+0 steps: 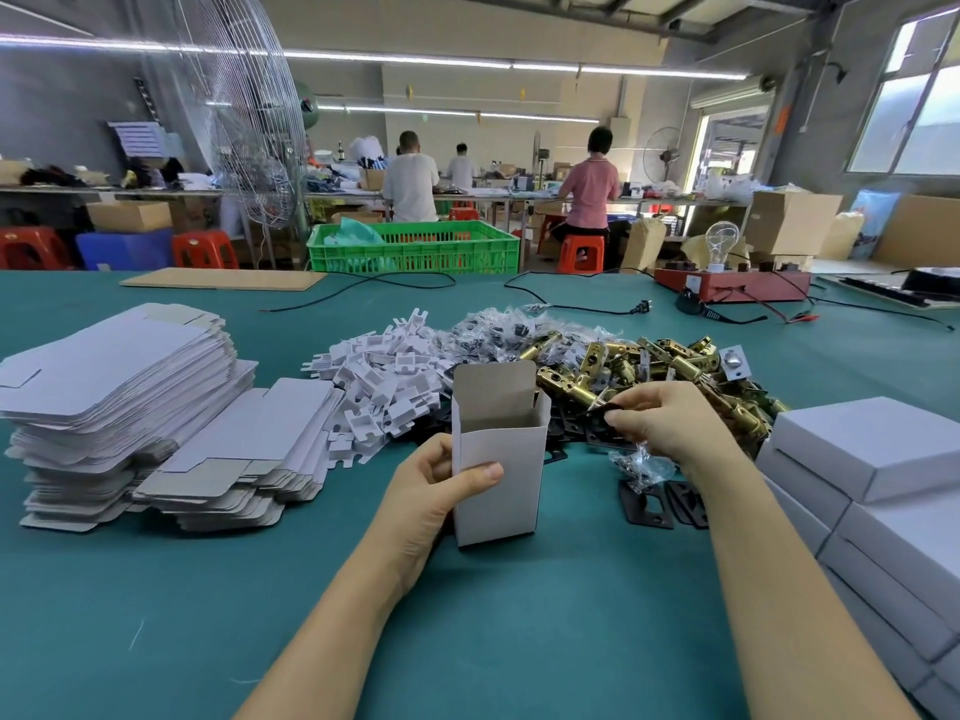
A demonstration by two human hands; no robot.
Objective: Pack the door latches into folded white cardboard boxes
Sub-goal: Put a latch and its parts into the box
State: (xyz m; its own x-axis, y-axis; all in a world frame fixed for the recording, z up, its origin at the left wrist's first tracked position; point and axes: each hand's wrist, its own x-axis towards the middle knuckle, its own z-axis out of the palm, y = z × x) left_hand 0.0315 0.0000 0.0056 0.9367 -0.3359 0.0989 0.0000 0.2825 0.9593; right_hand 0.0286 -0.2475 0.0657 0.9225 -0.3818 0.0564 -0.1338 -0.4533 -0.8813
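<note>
Box upright, gripped by left hand | right hand pinches black plate

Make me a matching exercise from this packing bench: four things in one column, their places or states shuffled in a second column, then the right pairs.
Things
1. open white box
2. stack of flat box blanks
3. brass door latches
4. closed white boxes

Places or states
A. piled at the table's right edge
B. held upright in the left hand, top flap up
C. heaped behind the right hand
D. stacked unfolded on the left of the table

Pairs: 1-B, 2-D, 3-C, 4-A
</note>
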